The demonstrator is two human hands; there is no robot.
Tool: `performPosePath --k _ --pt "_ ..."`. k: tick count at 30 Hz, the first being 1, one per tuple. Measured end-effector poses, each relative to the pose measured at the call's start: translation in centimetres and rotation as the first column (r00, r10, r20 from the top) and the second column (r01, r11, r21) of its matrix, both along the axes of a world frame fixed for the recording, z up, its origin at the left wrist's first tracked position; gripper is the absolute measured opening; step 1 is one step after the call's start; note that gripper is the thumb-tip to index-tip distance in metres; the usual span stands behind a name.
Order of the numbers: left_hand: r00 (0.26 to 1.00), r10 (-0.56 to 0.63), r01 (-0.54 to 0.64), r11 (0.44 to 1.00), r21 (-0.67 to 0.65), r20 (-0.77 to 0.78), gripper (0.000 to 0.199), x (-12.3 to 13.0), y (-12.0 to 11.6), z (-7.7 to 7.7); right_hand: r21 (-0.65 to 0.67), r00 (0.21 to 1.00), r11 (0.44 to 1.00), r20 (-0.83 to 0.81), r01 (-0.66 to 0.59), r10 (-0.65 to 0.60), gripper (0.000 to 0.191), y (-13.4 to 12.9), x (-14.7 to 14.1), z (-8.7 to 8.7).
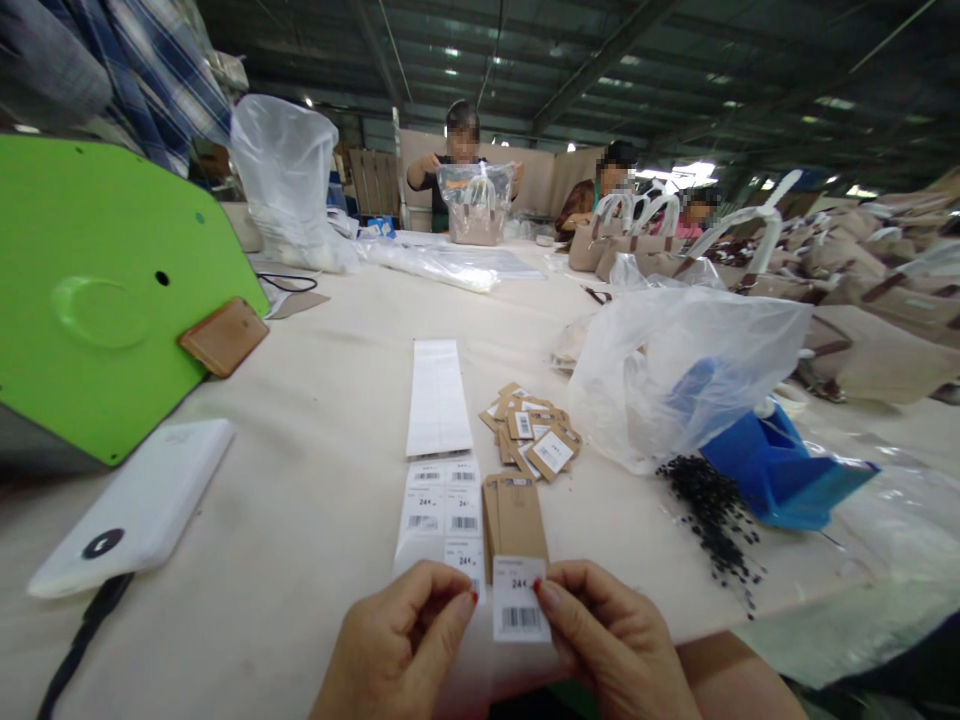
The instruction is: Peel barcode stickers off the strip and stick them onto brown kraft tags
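Observation:
My right hand [615, 635] pinches the right edge of a white price sticker [516, 590] printed "24" with a barcode. This sticker lies over the lower end of a stack of brown cardboard tags [519, 515]. Thumb and forefinger of my left hand [401, 635] are closed at the lower right edge of the sticker sheet [431, 497], which carries two columns of similar price stickers. Its far part is folded over, white side up. Just beyond the stack is a loose pile of brown tags [551, 452], several with stickers on them.
At right are a clear plastic bag [675, 370], a blue container [784, 470], and spilled small black pieces [712, 520]. At left stand a green-sided machine [120, 290], a phone [225, 335] and a white power bank [135, 510]. Co-workers and beige handbags [862, 260] are farther back.

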State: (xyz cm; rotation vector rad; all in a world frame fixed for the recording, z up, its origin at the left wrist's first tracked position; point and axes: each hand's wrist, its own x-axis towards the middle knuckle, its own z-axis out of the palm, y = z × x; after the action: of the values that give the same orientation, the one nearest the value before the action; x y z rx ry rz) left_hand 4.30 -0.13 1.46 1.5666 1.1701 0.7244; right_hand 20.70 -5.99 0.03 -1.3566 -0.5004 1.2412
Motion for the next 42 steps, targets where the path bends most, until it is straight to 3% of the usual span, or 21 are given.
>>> performPosePath --k 3,5,7,10,16,23,42 --pt "0.998 -0.017 0.037 0.932 0.362 -0.058 0.009 0.0 1.3 -0.2 -0.013 0.993 0.995 0.071 0.095 -0.094 0.044 1.0 1.4 0.0" --pt "0.993 -0.069 0.114 0.814 0.570 -0.101 0.011 0.5 2.6 -0.2 -0.014 0.984 0.993 0.134 0.117 -0.115 0.046 1.8 2.4 0.0" --pt "0.981 -0.113 0.192 0.661 0.725 -0.158 0.016 1.4 3.9 -0.2 -0.040 0.981 0.993 0.165 0.113 -0.105 0.047 2.7 3.2 0.1" --pt "0.951 -0.184 0.308 0.514 0.801 -0.247 0.019 2.7 5.5 -0.4 -0.088 0.980 0.992 0.184 0.089 -0.071 0.045 3.7 3.6 0.4" --pt "0.918 -0.274 0.376 0.375 0.847 -0.286 0.020 2.9 6.5 -1.1 -0.083 0.970 0.996 0.242 0.033 -0.012 0.040 4.6 3.2 0.6" --pt "0.898 -0.292 0.419 0.336 0.844 -0.329 0.029 2.7 6.3 -1.1 -0.112 0.966 0.994 0.256 -0.004 0.033 0.038 5.1 3.3 0.1" --pt "0.901 -0.263 0.419 0.317 0.851 -0.346 0.040 3.1 6.2 -1.2 -0.114 0.984 0.993 0.179 0.032 -0.011 0.039 5.0 3.5 0.2"
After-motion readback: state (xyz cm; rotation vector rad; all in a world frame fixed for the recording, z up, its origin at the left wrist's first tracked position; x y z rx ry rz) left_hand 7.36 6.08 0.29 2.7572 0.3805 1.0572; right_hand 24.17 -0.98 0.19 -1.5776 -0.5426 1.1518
